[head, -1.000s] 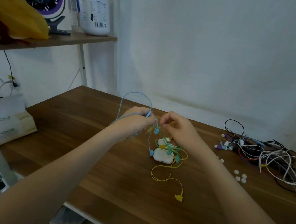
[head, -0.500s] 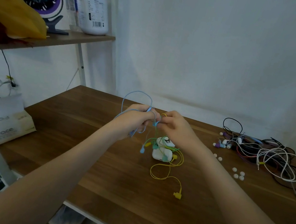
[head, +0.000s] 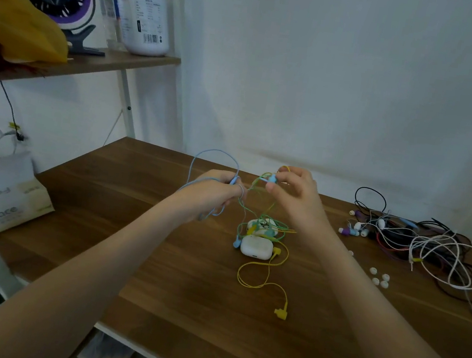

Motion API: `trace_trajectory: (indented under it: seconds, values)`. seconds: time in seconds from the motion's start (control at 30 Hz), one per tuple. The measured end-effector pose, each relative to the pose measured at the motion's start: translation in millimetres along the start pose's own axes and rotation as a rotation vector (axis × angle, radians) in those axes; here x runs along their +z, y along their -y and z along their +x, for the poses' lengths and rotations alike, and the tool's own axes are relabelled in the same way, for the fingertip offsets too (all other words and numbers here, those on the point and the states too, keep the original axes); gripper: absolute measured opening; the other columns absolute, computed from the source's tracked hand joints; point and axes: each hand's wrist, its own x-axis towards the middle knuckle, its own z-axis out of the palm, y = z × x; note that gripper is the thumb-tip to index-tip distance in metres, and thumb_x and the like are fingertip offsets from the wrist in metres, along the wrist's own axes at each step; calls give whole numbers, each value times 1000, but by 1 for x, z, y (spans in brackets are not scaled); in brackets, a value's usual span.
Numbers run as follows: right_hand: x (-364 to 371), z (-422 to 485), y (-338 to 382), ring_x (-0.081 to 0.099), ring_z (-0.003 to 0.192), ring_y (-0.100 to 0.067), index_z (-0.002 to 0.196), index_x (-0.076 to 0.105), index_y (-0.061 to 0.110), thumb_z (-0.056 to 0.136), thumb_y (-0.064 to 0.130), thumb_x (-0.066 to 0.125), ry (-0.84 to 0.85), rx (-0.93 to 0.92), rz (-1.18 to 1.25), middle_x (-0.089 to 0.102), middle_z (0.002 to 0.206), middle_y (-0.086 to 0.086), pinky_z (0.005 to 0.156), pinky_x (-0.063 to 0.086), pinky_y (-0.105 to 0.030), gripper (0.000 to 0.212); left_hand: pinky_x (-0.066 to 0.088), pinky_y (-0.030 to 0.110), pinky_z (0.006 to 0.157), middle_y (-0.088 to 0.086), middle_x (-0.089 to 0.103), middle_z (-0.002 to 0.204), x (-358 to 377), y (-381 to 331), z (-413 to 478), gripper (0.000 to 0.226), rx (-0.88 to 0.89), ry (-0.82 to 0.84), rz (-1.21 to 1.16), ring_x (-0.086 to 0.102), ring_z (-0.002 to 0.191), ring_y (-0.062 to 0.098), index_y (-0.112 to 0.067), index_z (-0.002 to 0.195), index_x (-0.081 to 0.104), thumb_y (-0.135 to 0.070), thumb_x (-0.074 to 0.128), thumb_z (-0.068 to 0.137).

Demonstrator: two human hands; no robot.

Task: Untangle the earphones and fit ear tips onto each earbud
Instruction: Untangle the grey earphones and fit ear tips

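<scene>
Above the wooden desk (head: 155, 258) my left hand (head: 214, 194) grips a light blue earphone cable (head: 214, 152) that loops up behind it. My right hand (head: 293, 196) pinches a blue earbud (head: 272, 179) between thumb and fingers, raised a little higher than the left hand. Green and yellow cables (head: 257, 209) hang tangled from both hands down to a white earbud case (head: 256, 247). A yellow cable (head: 257, 274) trails toward me and ends in a yellow plug (head: 281, 313). Loose white ear tips (head: 379, 278) lie to the right.
A heap of white, black and red earphone cables (head: 432, 248) with purple and white earbuds (head: 352, 230) fills the desk's right side. A tissue box (head: 3, 193) stands at the left edge. A shelf (head: 71, 62) above left carries a fan, a white bottle and a yellow bag.
My hands have moved apart. My right hand rose and drew the blue earbud up and to the right, stretching the green and yellow cables between the hands.
</scene>
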Motion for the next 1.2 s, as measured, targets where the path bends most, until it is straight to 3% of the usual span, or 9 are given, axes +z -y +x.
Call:
trace_trajectory:
  seconds: [0.23, 0.4, 0.53, 0.63, 0.73, 0.87, 0.93, 1.1, 1.2]
  values:
    - [-6, -1, -3, 54, 82, -13, 75, 57, 9, 83, 19, 71, -73, 63, 91, 60, 89, -5, 71, 43, -23, 20, 25, 22, 40, 0, 38, 50, -1, 2, 4, 18, -18, 0, -112, 28, 38, 12, -9, 75, 57, -8, 48, 89]
    - [-15, 2, -9, 62, 71, -22, 74, 49, 13, 91, 9, 56, -209, 190, 421, 61, 79, -9, 65, 52, -37, 19, 14, 26, 42, 3, 28, 55, -2, 9, 7, 18, -82, -107, -306, 17, 40, 13, -11, 72, 45, -3, 43, 89]
    - [-20, 9, -15, 60, 57, -26, 82, 45, 10, 99, 14, 39, -279, 397, 563, 58, 70, -11, 52, 50, -33, 19, 12, 26, 42, 0, 19, 54, -8, 12, 9, 31, -148, -220, -403, 13, 37, 11, -15, 63, 35, -9, 41, 93]
    - [-17, 14, -27, 56, 67, -22, 102, 51, 5, 97, 16, 44, -178, 500, 260, 59, 84, -12, 59, 48, -34, 14, 14, 21, 36, -2, 18, 53, -13, 10, 9, 33, -153, -231, -475, 13, 35, 8, -15, 64, 36, -14, 44, 97]
    - [-9, 9, -24, 52, 95, -15, 110, 53, 15, 91, 29, 58, -88, 342, -136, 53, 109, -2, 73, 41, -27, 24, 12, 22, 38, -2, 19, 52, -14, 5, 7, 34, -124, -185, -463, 13, 37, 9, -15, 65, 36, -17, 45, 98]
    - [10, 0, 3, 49, 115, -9, 131, 47, 24, 86, 33, 68, 272, 93, 15, 51, 124, 5, 94, 42, -27, 50, 9, 25, 42, -2, 21, 50, -13, -3, 4, 36, -100, -140, -501, 14, 36, 9, -17, 65, 35, -18, 46, 99]
    - [23, -1, 6, 49, 119, -7, 129, 49, 27, 86, 30, 69, 452, 60, -6, 54, 128, 7, 101, 42, -31, 48, 11, 21, 38, -1, 20, 50, -13, -6, 2, 36, -80, -122, -543, 14, 34, 9, -16, 65, 35, -18, 45, 100]
    - [33, 0, -2, 66, 90, -19, 94, 65, 23, 91, 23, 62, 472, 44, -82, 71, 90, -3, 93, 49, -47, 4, 13, 19, 35, -2, 18, 52, -23, -7, -1, 32, -85, -217, -620, 14, 33, 7, -19, 68, 39, -11, 37, 99]
    - [26, -3, -3, 60, 61, -14, 96, 61, 22, 94, 13, 58, 411, 46, 47, 62, 64, -2, 70, 52, -38, 10, 11, 19, 35, -5, 17, 47, -36, 2, -1, 33, -135, -377, -658, 10, 36, 9, -20, 65, 30, -5, 37, 93]
